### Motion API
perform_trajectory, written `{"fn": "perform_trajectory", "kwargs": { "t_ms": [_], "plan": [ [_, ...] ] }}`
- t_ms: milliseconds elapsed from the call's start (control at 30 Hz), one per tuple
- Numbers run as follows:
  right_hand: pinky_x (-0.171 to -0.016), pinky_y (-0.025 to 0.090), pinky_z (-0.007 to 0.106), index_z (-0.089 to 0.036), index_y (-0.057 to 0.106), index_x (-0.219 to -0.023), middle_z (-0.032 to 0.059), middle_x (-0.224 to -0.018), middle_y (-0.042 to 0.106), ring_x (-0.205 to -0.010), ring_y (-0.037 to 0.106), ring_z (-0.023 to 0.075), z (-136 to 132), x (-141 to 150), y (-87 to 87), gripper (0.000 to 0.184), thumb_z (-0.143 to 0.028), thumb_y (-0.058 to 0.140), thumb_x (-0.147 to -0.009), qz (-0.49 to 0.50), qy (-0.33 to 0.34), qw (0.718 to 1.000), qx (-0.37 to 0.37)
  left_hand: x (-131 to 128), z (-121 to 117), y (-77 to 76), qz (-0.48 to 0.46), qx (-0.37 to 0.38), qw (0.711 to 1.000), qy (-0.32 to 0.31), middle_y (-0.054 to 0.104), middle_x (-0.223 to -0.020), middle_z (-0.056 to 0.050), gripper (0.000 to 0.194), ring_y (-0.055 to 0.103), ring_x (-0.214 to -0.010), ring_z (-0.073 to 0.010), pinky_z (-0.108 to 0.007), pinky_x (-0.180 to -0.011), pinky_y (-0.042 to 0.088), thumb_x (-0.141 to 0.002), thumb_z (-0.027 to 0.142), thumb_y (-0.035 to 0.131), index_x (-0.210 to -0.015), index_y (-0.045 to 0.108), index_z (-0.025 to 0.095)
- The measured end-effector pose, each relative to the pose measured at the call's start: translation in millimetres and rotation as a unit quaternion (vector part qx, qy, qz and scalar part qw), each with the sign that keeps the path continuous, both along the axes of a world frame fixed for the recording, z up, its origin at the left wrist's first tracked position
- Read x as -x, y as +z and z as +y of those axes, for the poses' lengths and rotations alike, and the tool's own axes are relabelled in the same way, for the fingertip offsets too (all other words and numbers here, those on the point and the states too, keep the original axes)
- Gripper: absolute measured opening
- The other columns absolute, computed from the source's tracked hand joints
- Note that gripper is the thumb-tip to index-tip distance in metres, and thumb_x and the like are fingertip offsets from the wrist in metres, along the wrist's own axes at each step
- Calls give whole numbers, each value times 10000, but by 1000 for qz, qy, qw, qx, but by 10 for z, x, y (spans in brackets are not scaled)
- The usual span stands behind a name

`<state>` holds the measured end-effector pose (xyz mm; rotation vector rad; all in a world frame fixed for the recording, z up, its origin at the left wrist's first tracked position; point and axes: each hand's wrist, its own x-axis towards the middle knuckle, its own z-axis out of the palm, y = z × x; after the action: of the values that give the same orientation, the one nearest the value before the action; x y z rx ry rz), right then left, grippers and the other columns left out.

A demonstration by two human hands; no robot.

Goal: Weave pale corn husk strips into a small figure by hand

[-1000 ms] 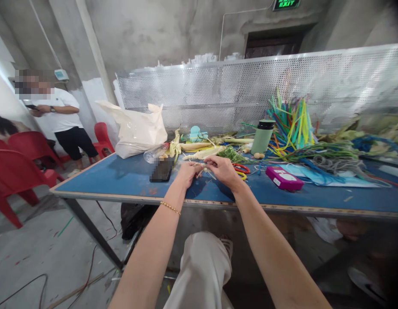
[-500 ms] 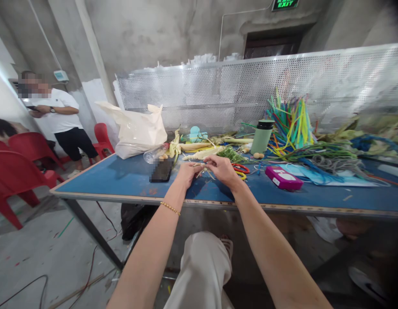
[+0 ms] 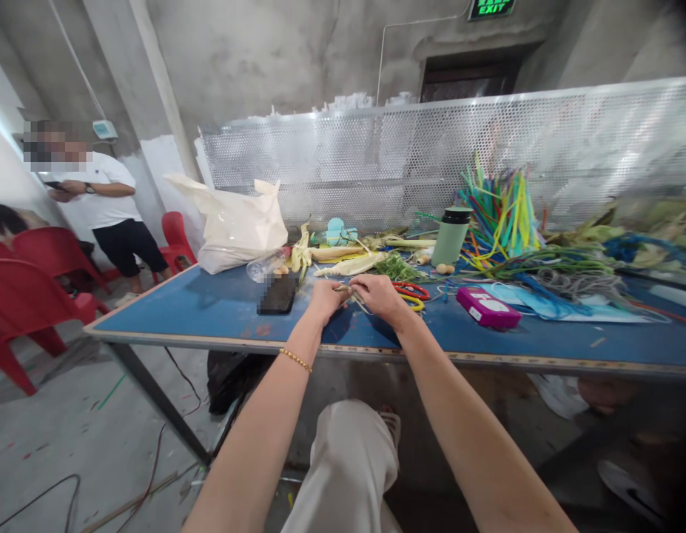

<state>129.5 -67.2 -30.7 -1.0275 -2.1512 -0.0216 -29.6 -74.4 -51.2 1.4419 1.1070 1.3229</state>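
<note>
Above the blue table, near its front edge, my left hand and my right hand work close together, fingers pinched. Between them are thin pale strips of dried corn husk, partly covered by my fingers. Both hands are closed on this small piece. Just behind them lie larger pale corn husks and a tuft of green strands. Red and yellow loops rest beside my right hand. A dark phone lies to the left of my left hand.
A cream bag and a clear bottle are at the left. Toward the right stand a green flask, a purple box and colourful pipe cleaners. A perforated metal panel runs behind. One person stands at the far left.
My right fingers have curled down and inward over the husk strips, and the strips' loose ends have shifted. Both hands stay in nearly the same place.
</note>
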Motion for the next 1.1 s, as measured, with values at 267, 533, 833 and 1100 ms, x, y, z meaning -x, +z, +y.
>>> {"fn": "perform_trajectory", "kwargs": {
  "t_ms": [267,533,833,1100],
  "plan": [
    [-758,496,280,-204,803,-860,79,-851,804,-774,720,211,47,18,-39,193,-132,624,-857,-28,-16,999,-9,-4,24,-37,45,-22,998,32,511,-442,-1,264,410,-438,-80,-212,-459,260,-661,249,812,-510,623,142],
    [-700,448,290,-191,775,-807,91,-753,763,-722,687,229,19,74,-23,153,-127,638,-819,-58,-65,996,-15,-21,-17,-1,77,-30,995,52,546,-434,-22,198,397,-443,-88,-220,-461,231,-644,139,745,-483,630,152],
    [-742,459,282,-204,755,-727,44,-785,709,-775,621,188,17,7,66,79,-157,694,-743,48,2,999,-25,-31,-94,59,6,-18,1000,5,493,-462,26,134,423,-450,-78,-213,-477,313,-638,135,762,-557,656,136],
    [-639,459,275,-155,731,-658,24,-640,685,-631,602,165,92,3,101,110,-239,681,-708,159,55,976,141,-39,-104,64,-2,-5,1000,-1,505,-465,19,167,441,-457,-88,-228,-494,328,-660,137,756,-551,630,134]
  ]
}}
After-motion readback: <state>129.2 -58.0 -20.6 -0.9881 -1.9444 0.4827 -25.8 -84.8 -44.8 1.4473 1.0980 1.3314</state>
